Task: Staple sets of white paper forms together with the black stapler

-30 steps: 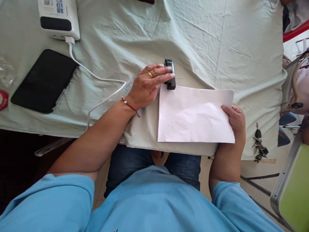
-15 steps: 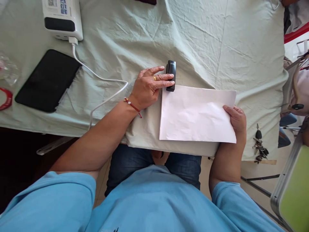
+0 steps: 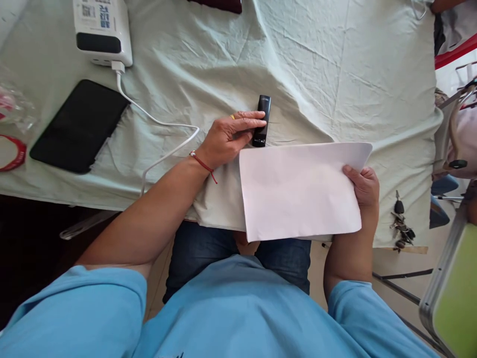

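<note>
Left hand point(image 3: 229, 136) curling its fingers over a small black stapler point(image 3: 261, 121), gripping it against the cloth-covered tabletop point(image 3: 316, 74). Right hand point(image 3: 360, 188) pinching the right edge of a white sheet of paper point(image 3: 300, 191), thumb on top, holding it tilted, its near edge hanging past the tabletop edge. Stapler lying just beyond the paper's far left corner. Lying well left of the left hand: a black phone point(image 3: 78, 127), a white charger point(image 3: 102, 31) and its cable point(image 3: 164, 134). Keys point(image 3: 401, 223) dangling just right of the right hand.
</note>
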The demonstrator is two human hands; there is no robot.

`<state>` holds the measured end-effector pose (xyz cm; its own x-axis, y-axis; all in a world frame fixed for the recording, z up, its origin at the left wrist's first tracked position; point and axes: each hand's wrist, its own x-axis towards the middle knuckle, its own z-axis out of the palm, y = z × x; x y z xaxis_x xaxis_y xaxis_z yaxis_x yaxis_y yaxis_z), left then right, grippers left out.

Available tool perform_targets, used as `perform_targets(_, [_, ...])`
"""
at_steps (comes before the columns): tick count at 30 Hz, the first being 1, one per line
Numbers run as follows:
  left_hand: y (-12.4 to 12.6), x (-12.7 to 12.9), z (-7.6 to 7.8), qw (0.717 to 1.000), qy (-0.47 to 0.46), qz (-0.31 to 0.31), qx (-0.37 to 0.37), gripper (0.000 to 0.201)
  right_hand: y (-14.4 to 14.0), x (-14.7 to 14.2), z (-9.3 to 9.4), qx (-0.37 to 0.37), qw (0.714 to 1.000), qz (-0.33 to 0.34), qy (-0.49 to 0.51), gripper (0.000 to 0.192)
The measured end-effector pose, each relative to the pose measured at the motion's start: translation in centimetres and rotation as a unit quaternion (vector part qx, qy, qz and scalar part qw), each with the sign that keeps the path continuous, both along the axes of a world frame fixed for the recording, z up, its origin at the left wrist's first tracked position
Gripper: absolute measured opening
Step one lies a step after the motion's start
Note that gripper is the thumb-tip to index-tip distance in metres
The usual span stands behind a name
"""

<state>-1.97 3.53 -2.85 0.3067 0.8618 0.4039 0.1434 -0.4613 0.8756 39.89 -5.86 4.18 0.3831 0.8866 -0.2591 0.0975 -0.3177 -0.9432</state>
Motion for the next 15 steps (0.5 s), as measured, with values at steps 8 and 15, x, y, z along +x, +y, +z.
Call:
perform_targets(8, [0.1,-0.1,0.3,0.99,-0.091,0.058,-0.093,0.08,0.9,-1.9,-1.3,0.07,0.997,-0.019,0.02,0.057])
perform_targets(15, [-1.0,0.2,2.2,0.993,-0.02,-0.018,-0.115,0.091,2.3,-0.5,-3.1,0.086,0.996,-0.009,0.007,0.056])
